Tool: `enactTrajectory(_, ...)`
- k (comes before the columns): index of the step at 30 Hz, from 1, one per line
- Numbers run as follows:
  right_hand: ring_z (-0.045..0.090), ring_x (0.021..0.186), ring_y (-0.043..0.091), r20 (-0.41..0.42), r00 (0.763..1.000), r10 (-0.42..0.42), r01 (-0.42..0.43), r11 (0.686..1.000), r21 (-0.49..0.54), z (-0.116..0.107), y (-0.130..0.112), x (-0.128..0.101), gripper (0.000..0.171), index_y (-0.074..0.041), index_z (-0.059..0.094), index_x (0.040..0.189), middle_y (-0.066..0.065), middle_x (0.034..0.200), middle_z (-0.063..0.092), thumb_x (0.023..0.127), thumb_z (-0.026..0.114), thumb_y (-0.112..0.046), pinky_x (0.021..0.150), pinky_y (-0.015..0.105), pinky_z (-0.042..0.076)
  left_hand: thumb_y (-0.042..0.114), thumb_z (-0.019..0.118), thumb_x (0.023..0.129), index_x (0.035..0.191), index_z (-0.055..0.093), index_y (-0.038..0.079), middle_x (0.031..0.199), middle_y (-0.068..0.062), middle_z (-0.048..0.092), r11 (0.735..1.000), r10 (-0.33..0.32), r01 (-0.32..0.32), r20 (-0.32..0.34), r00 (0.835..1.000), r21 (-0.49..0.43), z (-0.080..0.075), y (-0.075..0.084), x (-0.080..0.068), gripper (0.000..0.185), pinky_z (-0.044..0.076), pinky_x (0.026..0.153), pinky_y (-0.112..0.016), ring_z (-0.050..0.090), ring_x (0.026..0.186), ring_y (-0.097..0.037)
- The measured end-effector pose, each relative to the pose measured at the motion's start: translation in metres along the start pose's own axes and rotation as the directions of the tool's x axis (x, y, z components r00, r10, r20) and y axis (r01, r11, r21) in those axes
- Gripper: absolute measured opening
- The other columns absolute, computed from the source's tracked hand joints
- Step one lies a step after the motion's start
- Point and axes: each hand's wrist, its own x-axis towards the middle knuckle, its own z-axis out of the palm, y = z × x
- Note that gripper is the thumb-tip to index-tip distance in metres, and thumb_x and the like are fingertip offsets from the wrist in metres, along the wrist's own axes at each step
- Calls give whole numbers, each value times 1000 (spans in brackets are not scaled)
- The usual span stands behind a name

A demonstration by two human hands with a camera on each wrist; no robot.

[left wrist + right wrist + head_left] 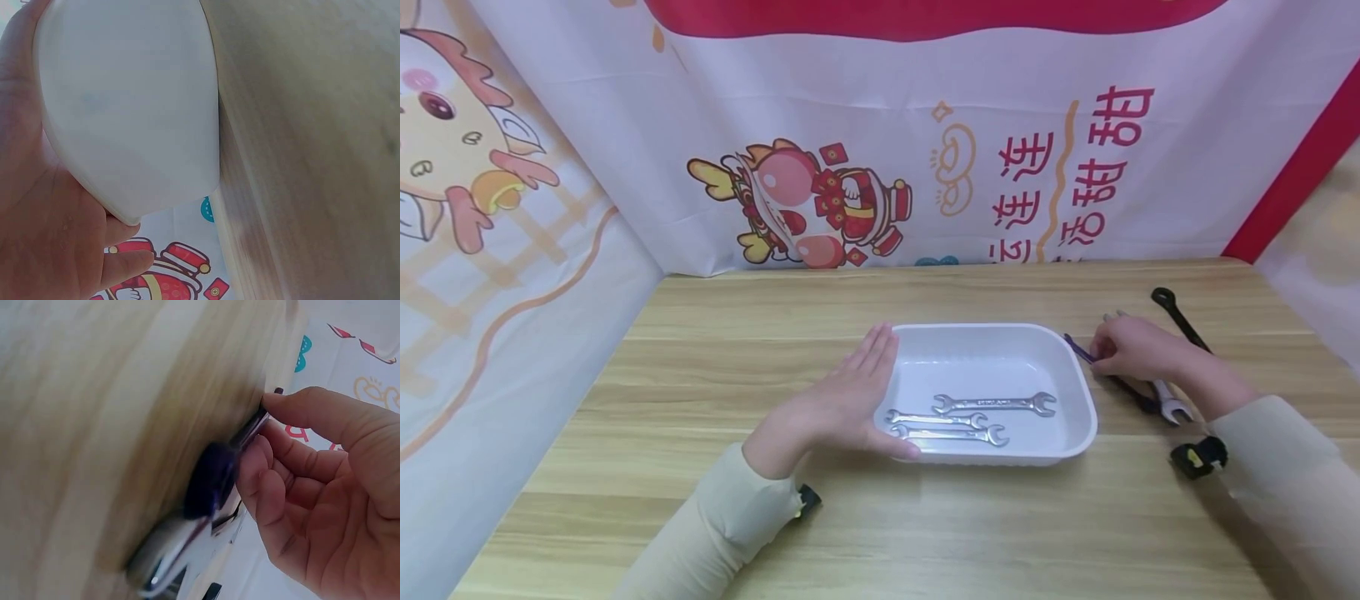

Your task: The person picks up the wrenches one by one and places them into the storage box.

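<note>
Right hand pinches a purple wrench beside the tray

The right hand [1138, 346] grasps a dark purple wrench [212, 481], thumb and fingertips pinching its slim shaft. The wrench lies slantwise just right of the tray, its far left end near the tray's right rim and its rounded near end close to a silver wrench [1174, 408]. The silver wrench's open jaw points toward the near right of the scene, beside the wrist; the rest runs partly out of sight under the hand. Farther right, a black wrench [1183, 325] slants from its ring end at the far side until the forearm hides it.

The left hand [850, 400] is spread rather than clenched: it spans the left end of the white tray [970, 367], straight fingers at the far left corner and thumb along the near rim.

Inside the tray lie three more wrenches, all silver and double-ended. Two small wrenches [951, 434] sit side by side at the near left; a third wrench [994, 405] lies a little farther and to the right.

Everything stands on a wood-grained table [970, 533]. Behind its far edge hangs a white cloth [865, 100] with a red band, a cartoon figure and red characters.
</note>
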Motion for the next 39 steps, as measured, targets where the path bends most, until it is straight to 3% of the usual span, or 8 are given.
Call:
enactTrajectory(12, 55, 79, 20, 24, 1000, 18, -18, 1000, 13, 0, 0, 0, 18, -1, 68, 96, 9, 89, 63, 86, 74, -15, 68, 31, 51, 85, 65, 67, 158, -10, 6, 165, -6, -23, 1000, 8, -8, -2, 1000, -2, 0, 0, 0, 142, 3, 126, -39, -18, 154, -21)
enactTrajectory(26, 54, 80, 15, 8, 993, -115, 114, 993, 38, -2, 10, -4, 7, -7, 67, 93, 0, 86, 64, 87, 69, -5, 68, 25, 49, 86, 65, 65, 159, -10, 9, 166, -3, -22, 1000, -13, 13, 2, 1000, -20, -1, 1, 0, 142, 4, 126, -40, -18, 154, -19)
enactTrajectory(39, 55, 86, 18, -13, 993, -113, 114, 989, 97, -2, 13, -8, 11, -12, 67, 100, 2, 93, 65, 90, 68, -7, 76, 29, 51, 86, 65, 64, 159, -10, 10, 166, -1, -22, 999, -23, 23, 7, 1000, -30, -1, 1, 0, 142, 4, 126, -39, -19, 154, -18)
